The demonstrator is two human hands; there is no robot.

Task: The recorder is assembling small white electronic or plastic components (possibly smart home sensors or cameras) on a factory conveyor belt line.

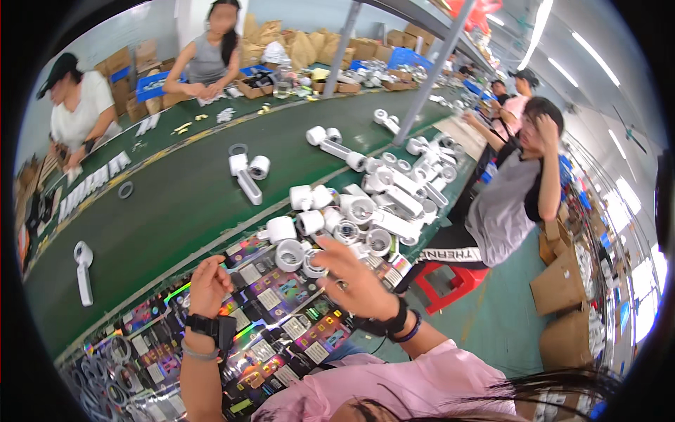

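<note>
**Pick from the fan pile**

Currently, left hand [208, 285] is curled loosely, nothing held, over the glossy packaging cards [271, 299]. Right hand [351, 278] is spread open, touching a white fan head [309, 264] at the pile edge. One unit should be gripped squarely by its ring.

White parts on a dark green belt, shiny rainbow cards below

The conveyor belt [176, 204] is dark green with a pale edge stripe; the fan parts [365, 204] heaped at two o'clock are white with grey insides. The cards [281, 295] at six o'clock shimmer holographic rainbow over black. The sleeve [422, 380] is pink, the wristbands [204, 325] black, the stool [453, 281] red.
</note>
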